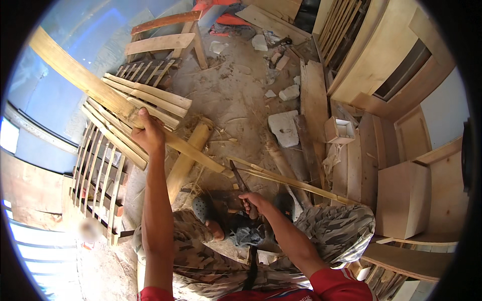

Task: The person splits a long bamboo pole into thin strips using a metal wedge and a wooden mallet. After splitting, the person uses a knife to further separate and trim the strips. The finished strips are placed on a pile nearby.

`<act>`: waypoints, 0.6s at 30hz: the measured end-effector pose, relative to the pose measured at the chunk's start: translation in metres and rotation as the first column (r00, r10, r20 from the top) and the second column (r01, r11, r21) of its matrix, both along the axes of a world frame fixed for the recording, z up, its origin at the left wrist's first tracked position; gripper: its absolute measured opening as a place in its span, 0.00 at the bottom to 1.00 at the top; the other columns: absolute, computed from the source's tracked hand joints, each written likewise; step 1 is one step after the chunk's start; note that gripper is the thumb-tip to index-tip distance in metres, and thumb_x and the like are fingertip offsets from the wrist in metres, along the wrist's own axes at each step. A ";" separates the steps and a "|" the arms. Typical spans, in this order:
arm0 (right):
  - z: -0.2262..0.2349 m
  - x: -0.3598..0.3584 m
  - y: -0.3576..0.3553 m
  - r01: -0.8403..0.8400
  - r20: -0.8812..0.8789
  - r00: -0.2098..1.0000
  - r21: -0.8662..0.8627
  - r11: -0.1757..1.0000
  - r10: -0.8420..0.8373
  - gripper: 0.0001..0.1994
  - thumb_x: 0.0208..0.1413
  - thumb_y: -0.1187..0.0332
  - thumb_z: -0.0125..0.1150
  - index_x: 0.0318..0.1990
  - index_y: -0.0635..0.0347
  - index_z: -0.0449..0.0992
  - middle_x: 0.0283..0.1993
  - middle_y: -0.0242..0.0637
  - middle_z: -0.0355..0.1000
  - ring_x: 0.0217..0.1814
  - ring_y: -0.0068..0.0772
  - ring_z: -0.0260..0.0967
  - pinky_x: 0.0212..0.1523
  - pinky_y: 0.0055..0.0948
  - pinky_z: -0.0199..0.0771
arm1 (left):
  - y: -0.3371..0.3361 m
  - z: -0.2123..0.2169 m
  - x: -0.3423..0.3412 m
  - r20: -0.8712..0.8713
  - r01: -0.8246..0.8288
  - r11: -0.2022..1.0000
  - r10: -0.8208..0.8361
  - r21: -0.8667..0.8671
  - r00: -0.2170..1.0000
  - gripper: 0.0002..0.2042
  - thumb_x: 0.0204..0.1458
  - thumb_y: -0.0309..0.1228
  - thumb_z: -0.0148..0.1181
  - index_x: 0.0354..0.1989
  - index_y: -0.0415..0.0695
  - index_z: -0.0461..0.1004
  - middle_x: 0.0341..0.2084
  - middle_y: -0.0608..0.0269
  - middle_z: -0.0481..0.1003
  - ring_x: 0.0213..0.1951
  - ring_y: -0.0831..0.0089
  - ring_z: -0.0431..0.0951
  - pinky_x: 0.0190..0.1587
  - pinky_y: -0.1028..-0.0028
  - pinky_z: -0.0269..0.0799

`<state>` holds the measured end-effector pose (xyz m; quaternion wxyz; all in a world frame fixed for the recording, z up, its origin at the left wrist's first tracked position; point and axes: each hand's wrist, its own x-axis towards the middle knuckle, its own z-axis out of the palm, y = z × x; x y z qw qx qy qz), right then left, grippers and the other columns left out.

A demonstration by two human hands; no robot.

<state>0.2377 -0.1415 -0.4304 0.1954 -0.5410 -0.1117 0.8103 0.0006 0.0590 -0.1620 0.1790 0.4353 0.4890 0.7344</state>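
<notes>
My left hand (pixel 149 134) is closed around a long, pale bamboo slat (pixel 88 80). The slat slants from the upper left down toward my knees. In my right hand (pixel 255 201) is the handle of a knife (pixel 236 173). Its dark blade points up and away, close to the slat's near end; whether they touch I cannot tell. A thin split bamboo strip (pixel 306 188) runs from beside the blade to my right knee. Beneath the slat a thick bamboo pole (pixel 188 160) lies on the ground. My feet are partly hidden behind the knife hand.
Bamboo slats (pixel 160 93) lie stacked at the left, by a slatted rack (pixel 100 170). A wooden bench frame (pixel 160 44) stands farther back. A white block (pixel 283 128), a small open box (pixel 340 130) and wooden panels (pixel 376 60) are on the right.
</notes>
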 end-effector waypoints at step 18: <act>-0.063 -0.006 -0.009 -0.403 0.527 0.788 0.047 0.914 0.320 0.17 0.57 0.61 0.58 0.21 0.62 0.69 0.19 0.42 0.66 0.19 0.36 0.65 0.24 0.41 0.66 | 0.004 -0.008 0.006 -0.034 0.008 1.000 -0.008 0.013 0.999 0.25 0.60 0.45 0.57 0.15 0.40 0.71 0.10 0.62 0.70 0.15 0.76 0.71 0.21 0.75 0.66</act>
